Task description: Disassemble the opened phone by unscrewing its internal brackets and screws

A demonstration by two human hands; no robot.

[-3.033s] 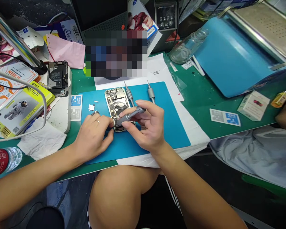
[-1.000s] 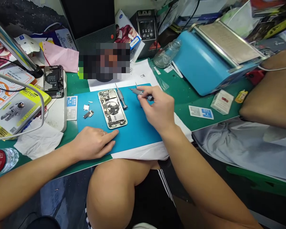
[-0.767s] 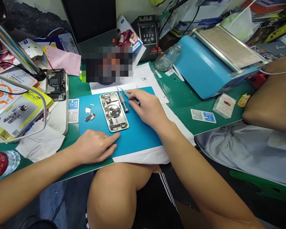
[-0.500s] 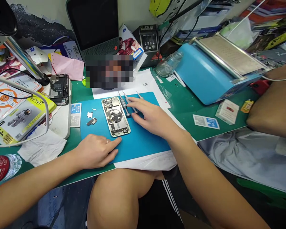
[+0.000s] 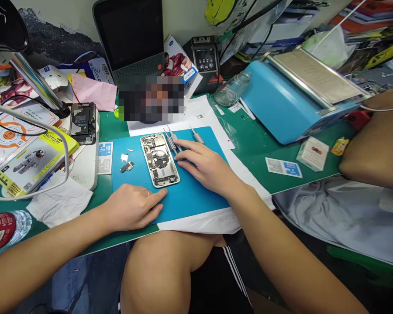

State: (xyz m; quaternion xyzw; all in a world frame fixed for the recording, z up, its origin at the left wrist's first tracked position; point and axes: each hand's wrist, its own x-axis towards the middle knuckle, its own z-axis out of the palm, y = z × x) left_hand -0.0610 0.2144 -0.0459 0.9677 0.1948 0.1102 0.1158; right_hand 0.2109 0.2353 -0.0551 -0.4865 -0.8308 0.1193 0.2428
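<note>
An opened phone (image 5: 160, 160) with its inner parts showing lies on the blue mat (image 5: 190, 198). My left hand (image 5: 134, 207) rests on the mat's front left part, its index finger stretched to the phone's lower edge and the other fingers curled; nothing shows in it. My right hand (image 5: 199, 165) has its fingertips on one of two grey screwdrivers (image 5: 170, 141) right of the phone. A third screwdriver (image 5: 197, 135) lies just behind that hand. Small metal parts (image 5: 127, 167) sit on the mat left of the phone.
At the left are another opened phone (image 5: 82, 123), a yellow battery box (image 5: 36, 161) and a bottle (image 5: 6, 231). A blue machine (image 5: 281, 100), a glass jar (image 5: 232, 89) and a small white box (image 5: 312, 153) stand at the right. Another person's arm (image 5: 376, 135) is at the right edge.
My right hand has shifted slightly left and its fingers have drawn together on a screwdriver. The third screwdriver shows more fully. My left hand rests as before.
</note>
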